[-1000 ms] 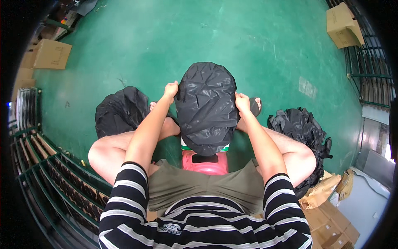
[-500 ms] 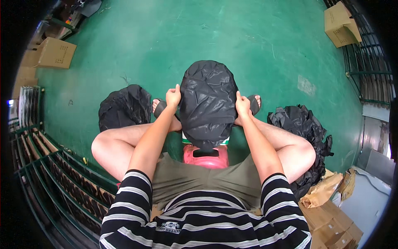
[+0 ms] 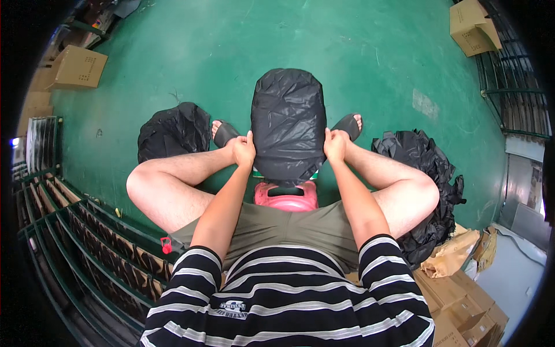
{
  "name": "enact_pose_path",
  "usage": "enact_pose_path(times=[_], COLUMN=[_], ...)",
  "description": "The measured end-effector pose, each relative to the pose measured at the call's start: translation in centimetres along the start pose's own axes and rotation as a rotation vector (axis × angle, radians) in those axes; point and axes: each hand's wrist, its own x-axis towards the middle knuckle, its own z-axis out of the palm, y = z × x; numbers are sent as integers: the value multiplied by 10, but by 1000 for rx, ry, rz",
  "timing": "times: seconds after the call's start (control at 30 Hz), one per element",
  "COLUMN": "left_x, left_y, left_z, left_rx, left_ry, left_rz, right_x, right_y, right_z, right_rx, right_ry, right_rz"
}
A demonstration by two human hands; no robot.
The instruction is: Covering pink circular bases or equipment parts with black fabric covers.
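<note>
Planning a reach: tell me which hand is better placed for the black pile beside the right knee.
The right hand, probably: it is nearer the black pile on the person's right. The left hand is across the black cover. Both hold the cover's edges.

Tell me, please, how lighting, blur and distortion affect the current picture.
In the head view, the green rack at left bends along a dark, rounded rim; in the head view, soft sheen marks the creased black bundle; also in the head view, the left hand and right hand show no obvious blur.
</note>
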Motion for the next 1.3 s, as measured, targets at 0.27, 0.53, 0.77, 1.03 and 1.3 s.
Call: enact_pose_path(times=[0.27,0.53,0.77,1.03,1.3], left_x=[-28,-74,-81,-72,-47], left_y=[31,23,40,59,49], left_z=[-12,-35,-52,-76,-73], left_rx=[70,152,337,390,371], left_ry=[53,-51,113,-816,-979], left_rz=[-19,80,657,1327,1364], right_x=[-8,-73,-75,-80,-64], right_y=[-13,-52,-57,-70,-55], right_z=[2,-29,-45,-88,-88], right_rx=[58,169,-162,-131,-71], right_ry=[-40,160,-159,-714,-850], right_rz=[193,-98,-90,-984,-1015])
